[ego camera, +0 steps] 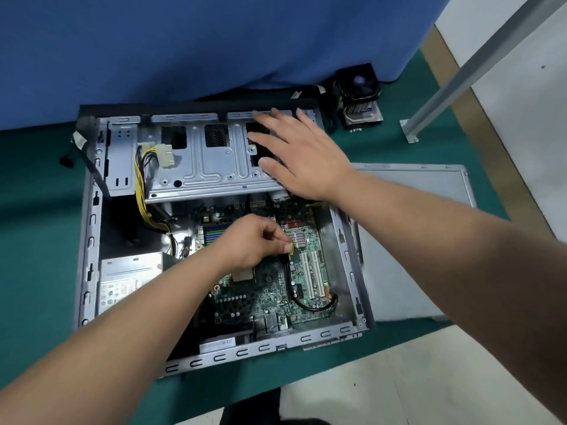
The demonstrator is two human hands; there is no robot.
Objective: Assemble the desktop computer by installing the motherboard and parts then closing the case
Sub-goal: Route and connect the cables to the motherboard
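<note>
Head view: green motherboard (pixel 276 289) inside case (pixel 89 240)

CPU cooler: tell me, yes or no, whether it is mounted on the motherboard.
No, the CPU cooler sits on the green mat outside the case, away from the motherboard.

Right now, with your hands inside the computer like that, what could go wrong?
The left hand pinches a small yellow connector over the motherboard; pushed in crooked, it might bend pins. The right hand rests open on the metal drive cage, which looks tilted up, so it may drop if let go. The loose yellow power cables could get pinched underneath.
</note>
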